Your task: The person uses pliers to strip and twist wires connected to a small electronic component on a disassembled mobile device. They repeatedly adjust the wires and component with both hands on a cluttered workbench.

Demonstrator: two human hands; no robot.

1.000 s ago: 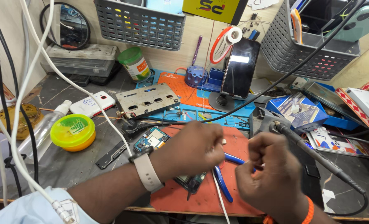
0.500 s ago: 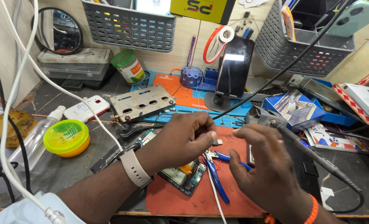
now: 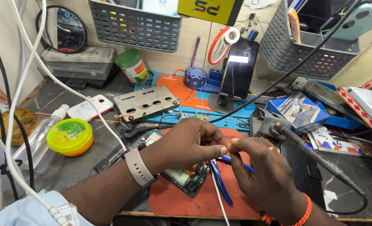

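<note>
My left hand (image 3: 186, 144), with a pale watch strap on its wrist, and my right hand (image 3: 265, 173), with an orange wristband, meet fingertip to fingertip over a red work mat (image 3: 182, 203). Both pinch the end of a thin white wire (image 3: 218, 196), which trails down toward the table's front edge. The pinched end is too small to make out. Under my left hand lies an opened phone circuit board (image 3: 186, 180). Blue-handled cutters (image 3: 221, 188) rest on the mat between my hands.
A metal plate with slots (image 3: 146, 102) and a phone on a stand (image 3: 238, 69) sit behind the mat. A green-lidded yellow tin (image 3: 70, 136) and a clear bottle (image 3: 39, 134) are at the left. A black-cabled soldering handpiece (image 3: 315, 157) lies at the right. Grey baskets (image 3: 136, 25) hang on the wall.
My view has tilted a little. My hands have drawn together: the right hand rose toward the left until the fingertips met in a pinch.
</note>
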